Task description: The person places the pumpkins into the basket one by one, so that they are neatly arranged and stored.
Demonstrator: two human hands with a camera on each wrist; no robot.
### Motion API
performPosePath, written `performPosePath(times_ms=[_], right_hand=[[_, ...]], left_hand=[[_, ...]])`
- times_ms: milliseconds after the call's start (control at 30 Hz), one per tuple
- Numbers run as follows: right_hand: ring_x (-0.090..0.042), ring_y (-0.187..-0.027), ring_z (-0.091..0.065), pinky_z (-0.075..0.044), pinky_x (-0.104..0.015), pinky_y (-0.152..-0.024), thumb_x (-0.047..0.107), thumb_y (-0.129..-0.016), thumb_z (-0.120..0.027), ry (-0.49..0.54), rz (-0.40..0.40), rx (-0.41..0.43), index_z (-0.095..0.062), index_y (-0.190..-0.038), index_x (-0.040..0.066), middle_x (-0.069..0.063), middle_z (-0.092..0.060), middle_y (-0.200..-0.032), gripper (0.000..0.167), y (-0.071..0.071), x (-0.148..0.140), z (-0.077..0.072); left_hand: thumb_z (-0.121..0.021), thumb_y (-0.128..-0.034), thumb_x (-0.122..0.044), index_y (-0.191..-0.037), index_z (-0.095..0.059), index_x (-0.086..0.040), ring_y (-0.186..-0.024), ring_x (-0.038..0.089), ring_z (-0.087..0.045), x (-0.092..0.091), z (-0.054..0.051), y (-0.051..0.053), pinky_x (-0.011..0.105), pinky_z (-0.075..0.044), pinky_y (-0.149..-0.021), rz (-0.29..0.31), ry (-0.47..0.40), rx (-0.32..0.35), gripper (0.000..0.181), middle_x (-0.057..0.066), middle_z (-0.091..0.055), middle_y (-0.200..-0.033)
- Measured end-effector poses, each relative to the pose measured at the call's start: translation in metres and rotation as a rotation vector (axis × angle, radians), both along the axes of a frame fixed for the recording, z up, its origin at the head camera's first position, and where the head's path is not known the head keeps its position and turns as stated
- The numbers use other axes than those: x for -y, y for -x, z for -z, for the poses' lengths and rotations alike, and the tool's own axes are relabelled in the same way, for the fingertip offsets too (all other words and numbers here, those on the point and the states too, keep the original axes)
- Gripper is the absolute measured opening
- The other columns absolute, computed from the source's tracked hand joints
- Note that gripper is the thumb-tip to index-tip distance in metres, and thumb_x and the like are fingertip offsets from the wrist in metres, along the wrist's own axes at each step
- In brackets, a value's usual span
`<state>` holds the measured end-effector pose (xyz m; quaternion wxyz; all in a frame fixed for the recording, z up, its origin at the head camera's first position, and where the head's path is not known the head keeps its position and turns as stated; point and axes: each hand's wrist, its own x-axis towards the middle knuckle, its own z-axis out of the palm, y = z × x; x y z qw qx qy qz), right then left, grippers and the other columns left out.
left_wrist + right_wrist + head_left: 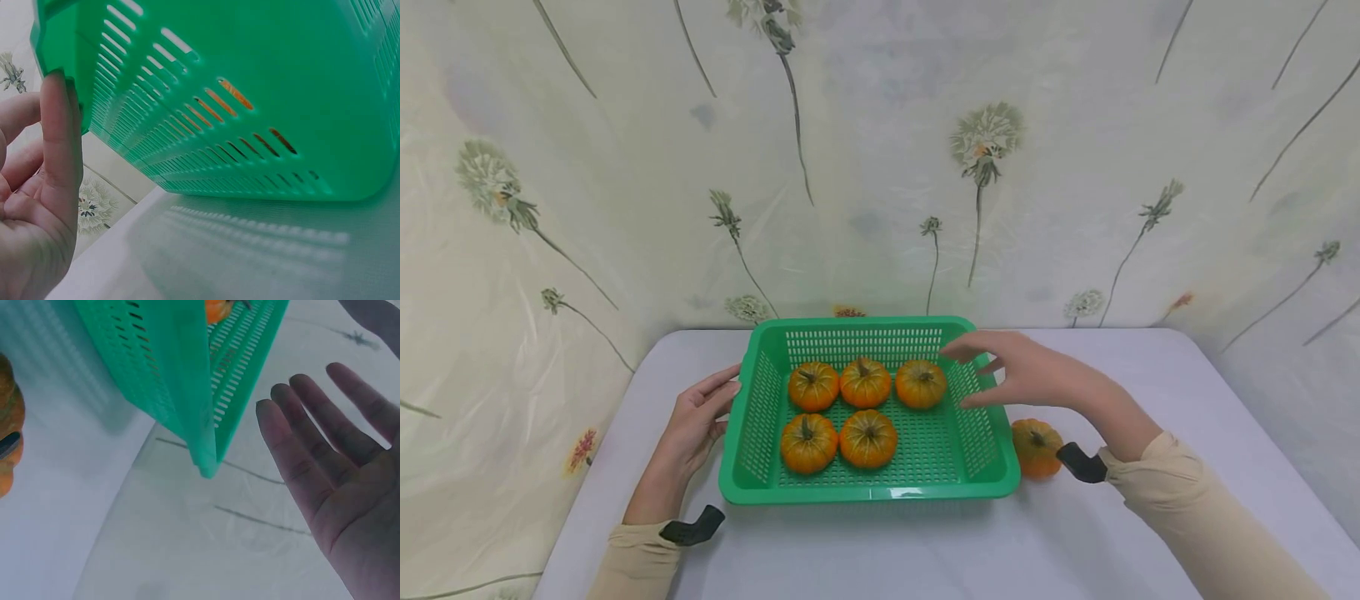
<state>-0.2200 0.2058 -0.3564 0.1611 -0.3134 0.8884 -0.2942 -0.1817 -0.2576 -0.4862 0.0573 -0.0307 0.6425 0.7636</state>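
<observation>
A green plastic basket with slotted walls holds several small orange pumpkins, three along the back and two in front. My left hand touches the basket's left rim with its fingertips; the left wrist view shows those fingers fairly straight against the rim. Over the basket's right rim hovers my right hand, fingers spread and nothing in them. In the right wrist view its palm is bare and apart from the basket. Another pumpkin sits on the table just outside the basket's right side, below the right wrist.
The basket stands on a white-covered table. A curtain-like sheet printed with dandelions hangs behind the table and along its sides. Each wrist wears a black strap piece over a beige sleeve.
</observation>
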Motion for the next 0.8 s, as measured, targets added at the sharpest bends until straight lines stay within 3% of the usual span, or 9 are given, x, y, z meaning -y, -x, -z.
performPosePath(times_ms=[300,500,800], right_hand=[[-0.027,-0.127,-0.063,-0.062,-0.045,-0.099,0.036,-0.083,-0.088,0.035,0.049,-0.018,-0.06,-0.139,0.021,-0.001,-0.066,-0.139,0.064,-0.004,-0.022,0.006],[-0.027,-0.125,-0.064,-0.063,-0.047,-0.097,0.037,-0.085,-0.087,0.05,0.086,-0.024,-0.06,-0.141,0.016,-0.006,-0.065,-0.141,0.066,-0.01,-0.036,0.011],[-0.027,-0.124,-0.064,-0.063,-0.045,-0.097,0.039,-0.084,-0.088,0.018,0.142,-0.025,-0.06,-0.141,0.017,-0.002,-0.066,-0.139,0.068,-0.018,-0.055,0.025]], left_hand=[[-0.066,-0.1034,-0.024,-0.154,-0.043,0.0,-0.087,0.003,-0.074,0.001,0.0,0.0,0.02,-0.065,-0.069,0.003,-0.006,-0.004,0.06,-0.009,-0.074,-0.106],[-0.066,-0.1036,-0.024,-0.153,-0.044,-0.001,-0.087,0.003,-0.074,0.001,0.0,0.0,0.02,-0.065,-0.069,0.003,-0.004,-0.004,0.059,-0.009,-0.074,-0.106],[-0.066,-0.1036,-0.023,-0.154,-0.043,0.0,-0.088,0.004,-0.075,0.001,0.002,0.0,0.02,-0.065,-0.069,0.009,-0.016,-0.011,0.06,-0.009,-0.074,-0.106]])
